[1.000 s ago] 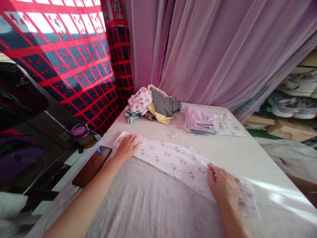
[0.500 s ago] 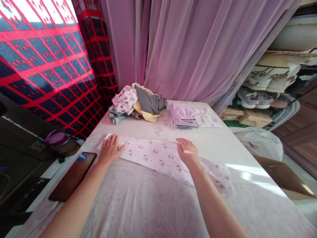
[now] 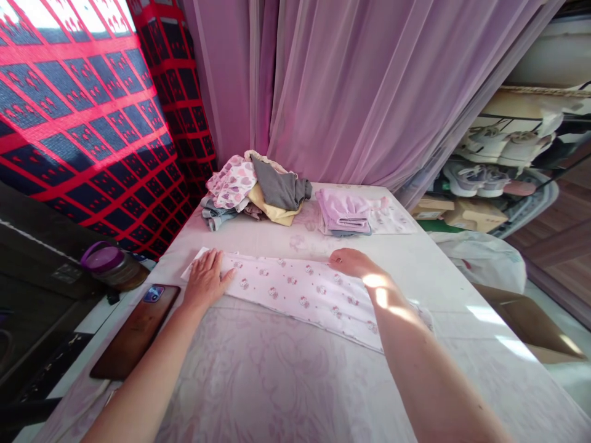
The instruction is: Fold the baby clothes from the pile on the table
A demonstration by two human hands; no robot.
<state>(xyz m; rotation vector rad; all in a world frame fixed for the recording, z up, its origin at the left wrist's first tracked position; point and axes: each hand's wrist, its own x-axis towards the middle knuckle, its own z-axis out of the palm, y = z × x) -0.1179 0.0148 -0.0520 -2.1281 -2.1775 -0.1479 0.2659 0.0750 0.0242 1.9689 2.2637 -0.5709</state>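
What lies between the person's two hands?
In the head view, a pale pink printed cloth lies flat between the left hand and the right hand, and both hands rest on it.

Two hands [image 3: 205,280] [image 3: 351,261], one printed cloth [image 3: 298,295], one phone [image 3: 133,332], one jar [image 3: 113,267], and seemingly two clothing piles [image 3: 252,191] [image 3: 344,212].

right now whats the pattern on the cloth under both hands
The cloth is pale pink with small cat faces; head view.
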